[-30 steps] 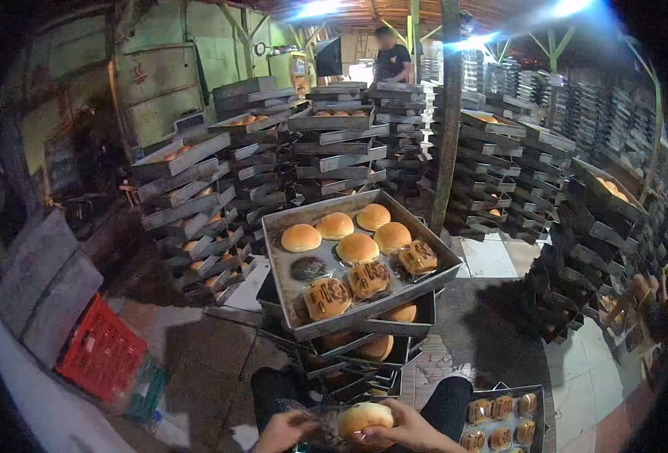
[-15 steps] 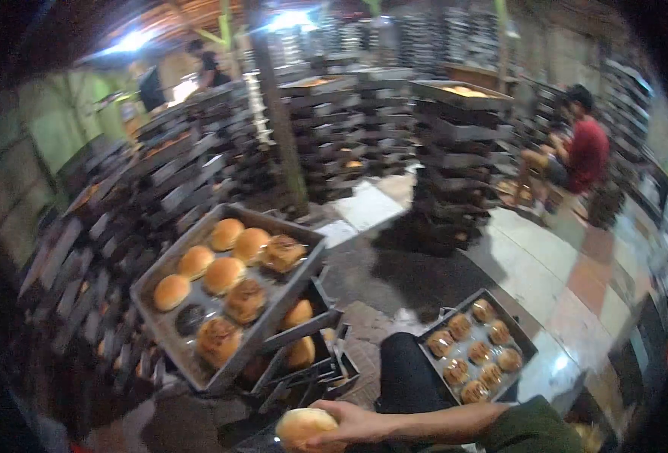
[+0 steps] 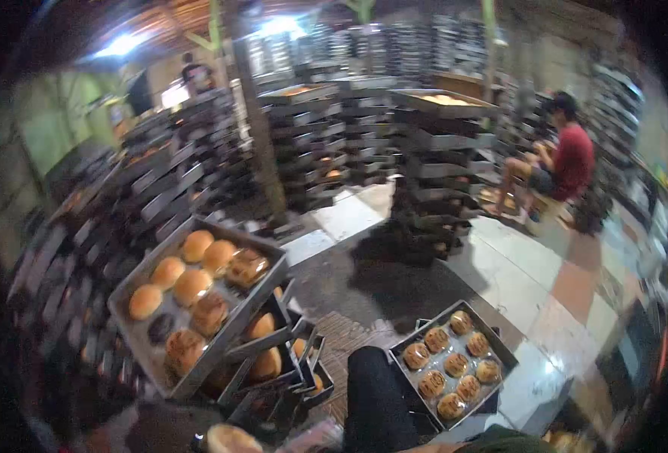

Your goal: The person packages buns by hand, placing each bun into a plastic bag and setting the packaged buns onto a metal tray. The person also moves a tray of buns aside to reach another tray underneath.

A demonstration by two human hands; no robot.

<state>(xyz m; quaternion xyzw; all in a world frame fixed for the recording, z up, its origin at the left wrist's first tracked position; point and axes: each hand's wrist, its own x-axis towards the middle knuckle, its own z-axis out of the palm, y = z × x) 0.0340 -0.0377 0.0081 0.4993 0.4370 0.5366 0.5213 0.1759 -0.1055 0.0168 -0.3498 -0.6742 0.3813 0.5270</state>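
Observation:
At the bottom edge a pale bun [image 3: 232,439] is cut off by the frame. To its right is a pinkish shape smeared by motion, apparently my right hand [image 3: 315,438]; its fingers cannot be made out. A bit of forearm and a dark green sleeve [image 3: 504,439] show further right. My left hand is out of view. Up and left of the bun, a metal tray [image 3: 141,359] carries plain round buns [image 3: 193,287] and darker-topped buns [image 3: 186,351]. Beyond my dark-clothed knee [image 3: 375,392], a second tray [image 3: 504,370] holds several brown-topped buns [image 3: 456,365].
More trays with buns [image 3: 266,364] lie stacked under the left tray. Tall tray stacks [image 3: 436,162] and a post [image 3: 255,113] stand ahead. A person in red [image 3: 573,158] sits at right; another person [image 3: 197,75] is at the back left. Pale tiles [image 3: 530,283] cover part of the floor.
Half a second ago my right hand held a plain bun in clear sight; now the hand is blurred at the bottom edge. The view has shifted, so the trays appear lower and further left.

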